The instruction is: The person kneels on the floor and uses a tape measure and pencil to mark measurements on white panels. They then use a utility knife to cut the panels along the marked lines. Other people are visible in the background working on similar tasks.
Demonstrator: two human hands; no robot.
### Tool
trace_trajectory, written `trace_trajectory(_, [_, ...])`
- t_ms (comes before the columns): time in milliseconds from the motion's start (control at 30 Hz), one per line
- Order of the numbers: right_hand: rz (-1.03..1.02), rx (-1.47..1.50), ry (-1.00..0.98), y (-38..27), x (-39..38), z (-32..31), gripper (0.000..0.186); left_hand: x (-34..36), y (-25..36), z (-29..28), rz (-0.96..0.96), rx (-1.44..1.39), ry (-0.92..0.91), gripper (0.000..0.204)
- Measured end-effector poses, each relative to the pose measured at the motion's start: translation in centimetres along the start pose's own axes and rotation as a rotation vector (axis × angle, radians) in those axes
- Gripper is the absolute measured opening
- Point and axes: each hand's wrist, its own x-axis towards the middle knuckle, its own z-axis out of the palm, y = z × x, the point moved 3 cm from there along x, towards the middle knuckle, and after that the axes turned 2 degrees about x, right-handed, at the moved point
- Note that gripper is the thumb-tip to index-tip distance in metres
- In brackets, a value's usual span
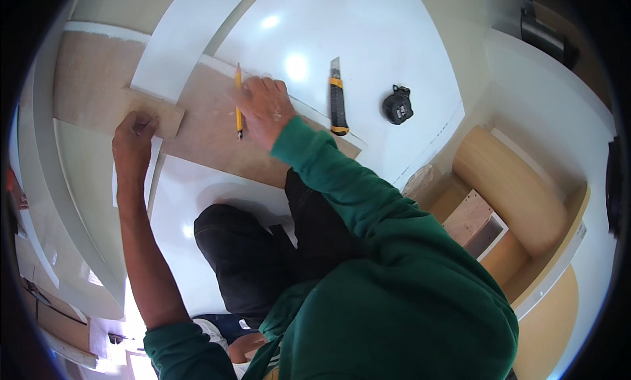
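right hand (266, 111) pinches pencil (238, 112); left hand (136, 129) at brown strip (169, 121), can't tell its grip. light pressure could skew strip; stray reach could hit knife (337, 101) near white panel (407, 48) edge.

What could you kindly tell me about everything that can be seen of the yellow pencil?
The pencil is slim, straight and yellow, and looks wooden. Its tapered end points toward the top of the picture; the lower end has a dark band and a small pale tip. It runs almost vertically in the picture, over the brown board. The right hand seems to hold it near the middle, where blurred fingers partly cover it. Whether it touches the board cannot be told.
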Motion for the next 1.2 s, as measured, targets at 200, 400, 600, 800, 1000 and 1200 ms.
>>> trace_trajectory(200, [0.345,-0.22,0.41,10.4,-9.8,-9.0,0.051,1.3,-0.3,-0.7,0.03,0.098,0.077,0.018])
trace_trajectory(400, [0.656,-0.245,0.198,20.9,-18.1,-13.4,0.089,4.1,0.7,0.8,0.279,0.434,0.071,0.013])
trace_trajectory(600, [0.896,1.007,0.312,18.3,-13.1,-13.7,0.062,3.6,2.1,2.0,0.074,0.139,0.07,0.014])
trace_trajectory(800, [0.707,2.27,-0.097,4.6,-6.6,-8.0,0.09,2.2,2.0,2.1,0.124,-0.216,-0.057,0.025])
trace_trajectory(1000, [0.539,1.082,-0.277,-1.6,1.0,-0.9,0.049,1.6,2.6,2.3,-0.115,-0.528,-0.25,0.05])
trace_trajectory(1200, [0.4,0.868,-0.03,-5.6,4.8,3.2,0.045,0.7,3.4,0.9,-0.071,-0.537,-0.256,0.052])
